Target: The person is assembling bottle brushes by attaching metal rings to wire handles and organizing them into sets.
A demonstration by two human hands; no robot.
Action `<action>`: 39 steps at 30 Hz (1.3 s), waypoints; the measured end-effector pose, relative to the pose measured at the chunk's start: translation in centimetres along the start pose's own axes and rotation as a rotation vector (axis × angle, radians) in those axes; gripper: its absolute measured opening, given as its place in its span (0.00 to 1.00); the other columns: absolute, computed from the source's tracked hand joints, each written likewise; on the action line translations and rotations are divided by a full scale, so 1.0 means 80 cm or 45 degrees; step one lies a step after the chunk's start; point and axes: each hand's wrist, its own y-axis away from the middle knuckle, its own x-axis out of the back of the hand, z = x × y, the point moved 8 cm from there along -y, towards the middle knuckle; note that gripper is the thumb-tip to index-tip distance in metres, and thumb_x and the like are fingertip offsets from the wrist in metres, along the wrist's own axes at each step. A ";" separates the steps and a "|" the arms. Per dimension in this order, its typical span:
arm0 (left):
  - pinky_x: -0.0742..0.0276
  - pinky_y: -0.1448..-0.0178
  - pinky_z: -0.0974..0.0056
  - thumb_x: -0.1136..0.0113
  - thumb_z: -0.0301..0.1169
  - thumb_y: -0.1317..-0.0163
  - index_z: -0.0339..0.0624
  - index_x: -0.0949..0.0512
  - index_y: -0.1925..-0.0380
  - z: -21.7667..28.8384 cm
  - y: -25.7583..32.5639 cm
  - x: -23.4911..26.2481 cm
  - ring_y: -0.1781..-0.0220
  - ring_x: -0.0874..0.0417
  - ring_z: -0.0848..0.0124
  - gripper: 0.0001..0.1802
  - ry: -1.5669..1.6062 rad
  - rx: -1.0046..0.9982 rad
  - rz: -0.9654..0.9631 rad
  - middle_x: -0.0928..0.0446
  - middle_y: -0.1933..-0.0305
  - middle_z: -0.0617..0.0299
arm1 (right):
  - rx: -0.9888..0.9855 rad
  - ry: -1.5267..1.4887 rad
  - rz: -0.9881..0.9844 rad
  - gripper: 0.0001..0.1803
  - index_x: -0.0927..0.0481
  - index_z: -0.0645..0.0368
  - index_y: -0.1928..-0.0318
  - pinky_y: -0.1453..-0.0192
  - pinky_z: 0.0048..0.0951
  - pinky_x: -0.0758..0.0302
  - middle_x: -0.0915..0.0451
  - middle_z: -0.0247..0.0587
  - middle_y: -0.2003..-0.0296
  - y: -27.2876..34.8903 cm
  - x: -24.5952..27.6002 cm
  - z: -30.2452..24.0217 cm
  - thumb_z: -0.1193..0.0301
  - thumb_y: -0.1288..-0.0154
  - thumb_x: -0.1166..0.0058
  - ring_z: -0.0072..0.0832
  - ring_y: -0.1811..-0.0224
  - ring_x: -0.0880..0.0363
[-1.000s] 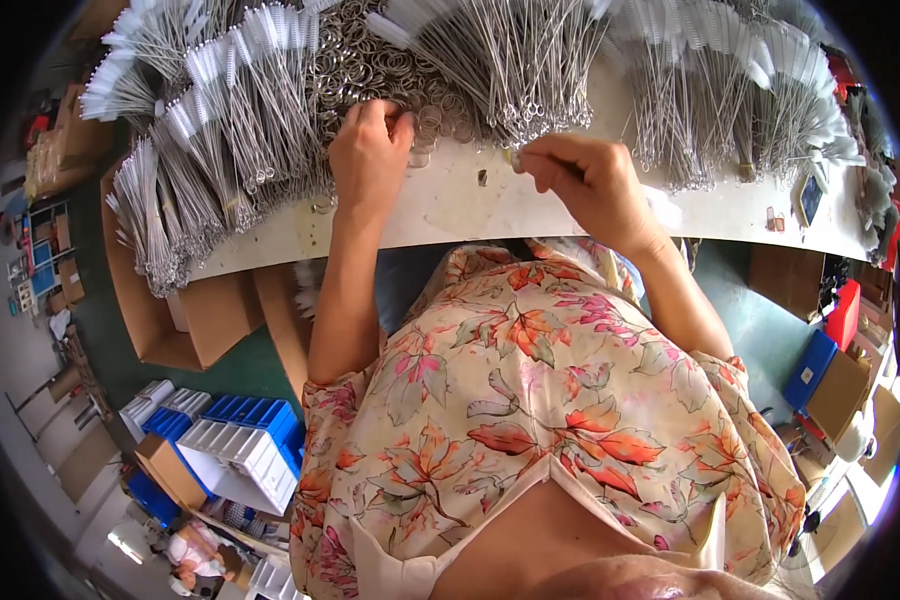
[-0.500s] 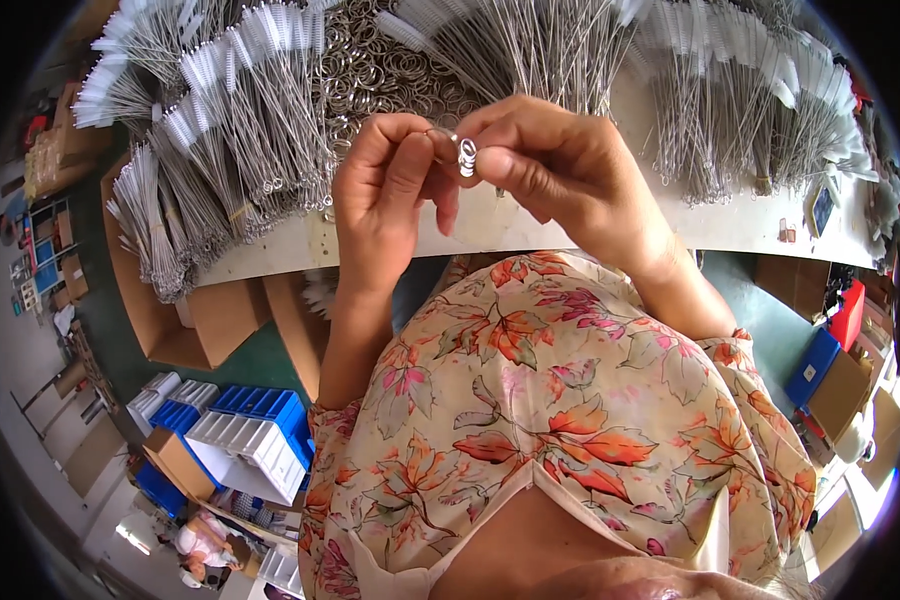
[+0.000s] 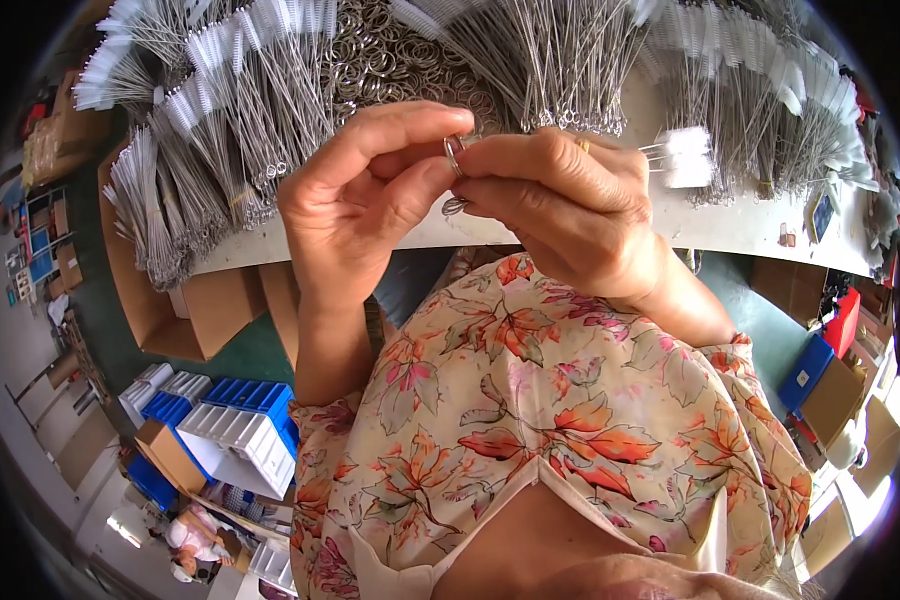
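Above the near edge of the table, my left hand point(image 3: 355, 195) is closed, thumb and forefinger at a small silver split ring point(image 3: 451, 152). Against the ring press the fingertips of my right hand point(image 3: 570, 195), which is closed around several thin wire brushes. Their white bristle heads point(image 3: 686, 158) stick out to the right, past the back of the hand. Wire loops point(image 3: 455, 205) poke out below the right fingertips. Most of the wire stems are hidden by the hand, and whether any loop is on the ring I cannot tell.
A heap of loose silver rings point(image 3: 385, 60) lies behind my hands on the white table point(image 3: 710, 222). Bundles of wire brushes point(image 3: 240, 120) lie to its left, with more bundles point(image 3: 750, 110) to the right. A cardboard box point(image 3: 195, 320) stands below the left table edge.
Wire brushes with white heads now show in my right hand. The cluster of small rings at my fingertips has given way to one ring, and my left hand has turned and shifted left.
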 end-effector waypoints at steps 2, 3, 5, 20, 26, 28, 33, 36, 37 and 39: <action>0.22 0.59 0.73 0.44 0.13 0.47 0.29 0.24 0.59 0.002 -0.002 0.000 0.60 0.20 0.72 0.13 0.019 0.098 -0.046 0.23 0.57 0.52 | -0.011 0.009 -0.025 0.09 0.20 0.59 0.72 0.76 0.22 0.26 0.23 0.29 0.66 -0.003 0.000 -0.004 0.76 0.60 0.40 0.24 0.75 0.23; 0.21 0.58 0.72 0.44 0.13 0.48 0.28 0.24 0.60 0.003 -0.003 0.000 0.59 0.20 0.71 0.13 0.020 0.133 -0.074 0.23 0.57 0.52 | -0.021 0.023 -0.051 0.09 0.20 0.60 0.72 0.77 0.22 0.27 0.23 0.29 0.66 -0.003 -0.001 -0.006 0.76 0.60 0.40 0.24 0.75 0.23; 0.21 0.58 0.71 0.44 0.13 0.49 0.28 0.24 0.61 0.013 -0.004 -0.001 0.60 0.19 0.70 0.13 -0.106 0.096 -0.072 0.23 0.57 0.51 | -0.033 -0.009 -0.049 0.08 0.20 0.60 0.72 0.77 0.22 0.27 0.23 0.30 0.67 -0.003 -0.002 -0.002 0.75 0.58 0.40 0.24 0.75 0.23; 0.20 0.60 0.70 0.40 0.16 0.52 0.30 0.23 0.59 0.043 0.002 -0.002 0.64 0.17 0.68 0.16 -0.649 -0.406 0.096 0.21 0.60 0.50 | -1.343 -1.393 -0.127 0.10 0.20 0.62 0.66 0.80 0.14 0.41 0.27 0.28 0.79 0.013 -0.044 0.058 0.67 0.39 0.44 0.11 0.82 0.37; 0.21 0.57 0.71 0.43 0.13 0.50 0.27 0.24 0.59 0.033 -0.003 0.009 0.62 0.18 0.69 0.16 -0.489 -0.236 -0.014 0.22 0.58 0.50 | -1.287 -1.296 -0.316 0.08 0.20 0.63 0.68 0.79 0.15 0.37 0.25 0.29 0.80 0.009 -0.047 0.061 0.70 0.42 0.42 0.12 0.82 0.34; 0.21 0.56 0.72 0.45 0.12 0.50 0.26 0.24 0.58 0.028 -0.008 0.013 0.62 0.19 0.70 0.16 -0.379 -0.174 -0.074 0.22 0.59 0.50 | -1.244 -1.267 -0.396 0.07 0.20 0.63 0.68 0.79 0.15 0.37 0.25 0.30 0.80 0.009 -0.050 0.058 0.71 0.42 0.42 0.12 0.83 0.34; 0.23 0.55 0.72 0.47 0.14 0.47 0.27 0.24 0.59 0.012 -0.013 0.025 0.61 0.20 0.73 0.14 -0.265 0.097 -0.115 0.22 0.60 0.52 | -1.447 -1.427 -0.365 0.08 0.22 0.64 0.67 0.77 0.15 0.35 0.25 0.30 0.76 0.025 -0.060 0.051 0.71 0.40 0.44 0.13 0.80 0.32; 0.23 0.52 0.66 0.52 0.16 0.45 0.27 0.27 0.55 -0.005 -0.005 0.029 0.59 0.20 0.68 0.15 -0.183 0.282 -0.190 0.22 0.58 0.48 | -1.435 -1.445 -0.301 0.08 0.23 0.64 0.66 0.76 0.16 0.35 0.25 0.30 0.75 0.039 -0.073 0.051 0.70 0.38 0.46 0.13 0.79 0.31; 0.23 0.53 0.68 0.49 0.18 0.44 0.28 0.26 0.55 -0.016 0.004 0.032 0.59 0.20 0.71 0.15 -0.259 0.418 -0.219 0.22 0.58 0.51 | -1.413 -1.277 -0.378 0.08 0.23 0.63 0.64 0.75 0.16 0.34 0.25 0.29 0.75 0.045 -0.077 0.050 0.70 0.38 0.47 0.12 0.78 0.32; 0.25 0.57 0.73 0.44 0.23 0.43 0.33 0.25 0.55 -0.042 0.012 0.046 0.60 0.21 0.77 0.14 -0.458 0.571 -0.312 0.22 0.57 0.59 | -0.984 -0.634 -0.349 0.06 0.23 0.60 0.64 0.74 0.23 0.30 0.25 0.33 0.75 0.058 -0.080 0.054 0.74 0.44 0.45 0.21 0.78 0.27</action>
